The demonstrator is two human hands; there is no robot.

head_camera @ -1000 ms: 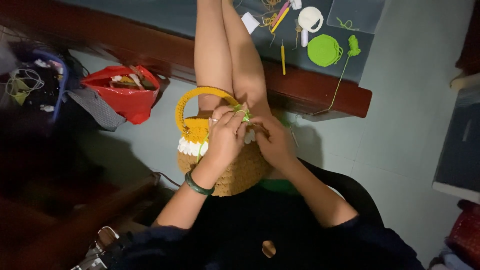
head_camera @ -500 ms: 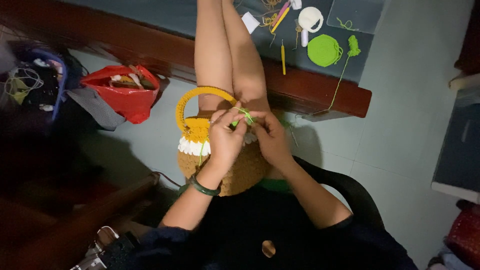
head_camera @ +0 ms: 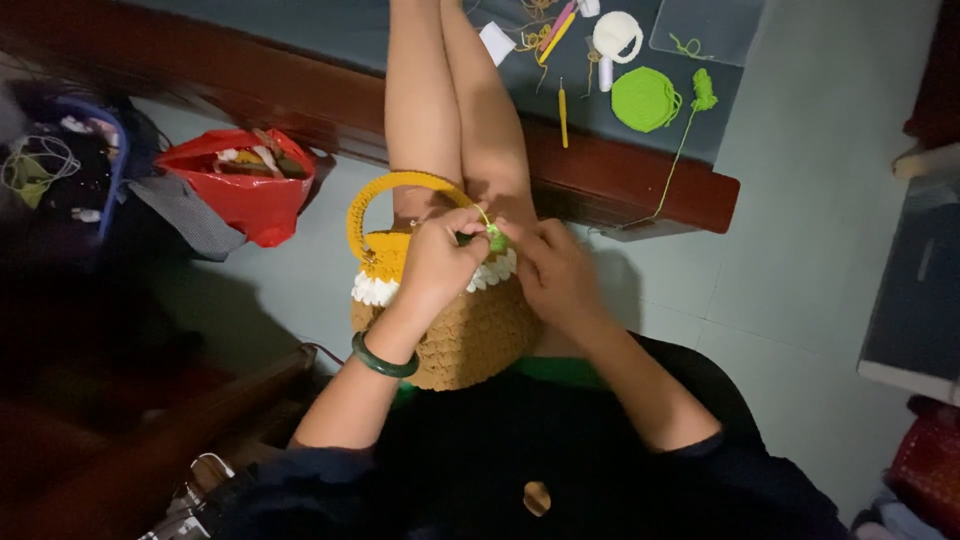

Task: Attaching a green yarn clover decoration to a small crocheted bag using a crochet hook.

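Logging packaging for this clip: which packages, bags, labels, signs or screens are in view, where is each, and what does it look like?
Red plastic bag: on the floor at left below the table edge, open, crumpled, with small mixed items inside.
White card or tag: on the table top beside the legs, small, rectangular; any print is too small to tell.
Clear plastic sheet or lid: table's far right, flat, see-through.
No signs or screens.

Pale tiled floor (head_camera: pixel 800 300), dim light — deep shadow at left. Dark wooden bench (head_camera: pixel 620 180) with grey-blue top runs beyond the hands. Red plastic bag (head_camera: pixel 245 190) on floor, left of them — grey cabinet (head_camera: pixel 915 290) far right.
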